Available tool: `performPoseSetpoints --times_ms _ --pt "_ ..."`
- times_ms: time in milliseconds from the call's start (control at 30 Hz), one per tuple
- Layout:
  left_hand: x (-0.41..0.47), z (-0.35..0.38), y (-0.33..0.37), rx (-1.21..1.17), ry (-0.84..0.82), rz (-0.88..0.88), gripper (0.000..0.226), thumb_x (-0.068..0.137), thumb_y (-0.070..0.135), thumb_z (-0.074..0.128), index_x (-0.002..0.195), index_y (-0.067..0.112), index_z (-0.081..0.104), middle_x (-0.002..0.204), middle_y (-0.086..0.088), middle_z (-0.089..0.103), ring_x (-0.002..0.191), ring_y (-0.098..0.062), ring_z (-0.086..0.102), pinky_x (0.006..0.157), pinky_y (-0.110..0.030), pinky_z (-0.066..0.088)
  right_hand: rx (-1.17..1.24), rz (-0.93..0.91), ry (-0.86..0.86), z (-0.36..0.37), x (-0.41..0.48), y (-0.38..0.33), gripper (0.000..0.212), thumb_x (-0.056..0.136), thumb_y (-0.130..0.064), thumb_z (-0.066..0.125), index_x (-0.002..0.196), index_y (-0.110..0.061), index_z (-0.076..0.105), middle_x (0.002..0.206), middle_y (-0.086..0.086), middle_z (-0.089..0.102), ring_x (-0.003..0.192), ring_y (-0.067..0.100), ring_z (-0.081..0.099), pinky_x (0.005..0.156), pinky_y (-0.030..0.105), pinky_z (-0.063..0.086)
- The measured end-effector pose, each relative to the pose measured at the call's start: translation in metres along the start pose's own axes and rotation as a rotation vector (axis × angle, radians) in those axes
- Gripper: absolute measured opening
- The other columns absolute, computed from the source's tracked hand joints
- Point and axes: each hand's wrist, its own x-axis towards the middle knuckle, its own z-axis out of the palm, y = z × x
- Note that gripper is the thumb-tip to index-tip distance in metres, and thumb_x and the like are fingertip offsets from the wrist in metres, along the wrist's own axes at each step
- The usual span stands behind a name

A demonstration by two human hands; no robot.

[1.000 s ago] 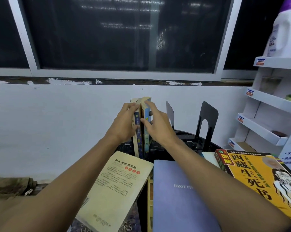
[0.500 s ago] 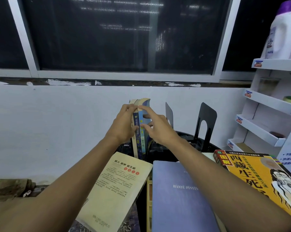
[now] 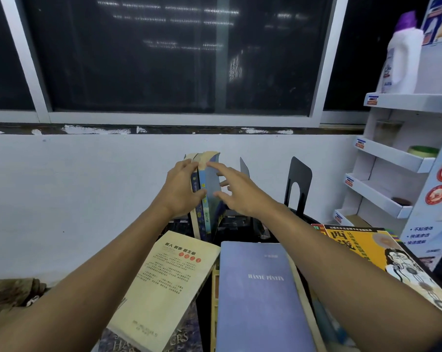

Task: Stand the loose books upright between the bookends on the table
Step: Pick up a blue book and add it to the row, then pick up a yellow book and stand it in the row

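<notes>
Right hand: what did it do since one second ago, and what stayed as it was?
The right hand drew back from the upright books: it lay flat against their right side, now its fingers are spread and perhaps only the forefinger touches. The left hand still grips them from the left. Books and bookends stayed in place.

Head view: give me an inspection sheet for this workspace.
Surface: dark table, mostly covered by books.
Job's things: upright books; black bookend and edge-on bookend to their right; cream book, blue book and orange book lying flat.
Clutter: brown cloth at left edge.
Hands: left hand grips the upright books; right hand open, index fingertip on their right cover.
Cables: nothing seen.
Surroundings: white wall, dark window, white shelf unit with a white bottle on top.
</notes>
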Motion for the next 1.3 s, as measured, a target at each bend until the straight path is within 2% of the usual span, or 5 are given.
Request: performPoseSetpoints --times_ms 200,333,667,1167,1300 --pt "-0.018 0.006 0.021 0.025 0.099 0.107 0.066 0.091 0.023 0.070 0.149 0.024 0.040 0.164 -0.003 0.021 0.155 -0.023 0.003 0.124 -0.055 0.011 -0.158 -0.011 -0.007 -0.033 -0.032 0.015 0.059 0.098 -0.035 0.063 0.150 -0.028 0.037 0.144 -0.005 0.042 0.131 0.013 0.043 0.106 0.029 0.037" --pt "-0.030 0.014 0.046 -0.035 0.097 0.233 0.052 0.092 0.023 0.069 0.141 0.022 0.052 0.157 0.004 0.036 0.149 -0.014 0.023 0.121 -0.033 0.023 -0.243 0.007 0.005 -0.059 -0.060 0.029 0.054 0.098 -0.039 0.062 0.146 -0.027 0.042 0.140 -0.008 0.044 0.130 0.009 0.041 0.098 0.020 0.029" --pt "-0.041 0.066 0.113 -0.045 -0.300 0.204 0.053 0.093 0.042 0.067 0.141 0.021 0.057 0.143 0.007 0.056 0.133 -0.011 0.050 0.103 -0.017 0.035 -0.405 0.234 -0.029 -0.131 -0.156 0.078 0.053 0.095 -0.051 0.061 0.141 -0.029 0.049 0.144 -0.006 0.047 0.134 0.014 0.040 0.104 0.026 0.032" --pt "-0.027 0.133 0.157 0.066 -0.673 0.106 0.106 0.061 0.089 0.059 0.145 0.024 0.052 0.150 0.004 0.050 0.138 -0.019 0.047 0.113 -0.036 0.039 -0.339 0.584 -0.013 -0.184 -0.264 0.159 0.101 0.067 -0.094 0.052 0.141 -0.024 0.053 0.146 -0.003 0.051 0.127 0.014 0.049 0.098 0.033 0.042" --pt "-0.031 0.141 0.166 0.069 -0.714 0.163 0.071 0.079 0.073 0.060 0.130 0.024 0.065 0.123 0.006 0.058 0.127 -0.018 0.053 0.092 -0.029 0.037 -0.257 0.580 -0.026 -0.180 -0.274 0.163 0.079 0.076 -0.079 0.060 0.137 -0.028 0.057 0.138 -0.006 0.051 0.118 0.008 0.049 0.091 0.027 0.039"
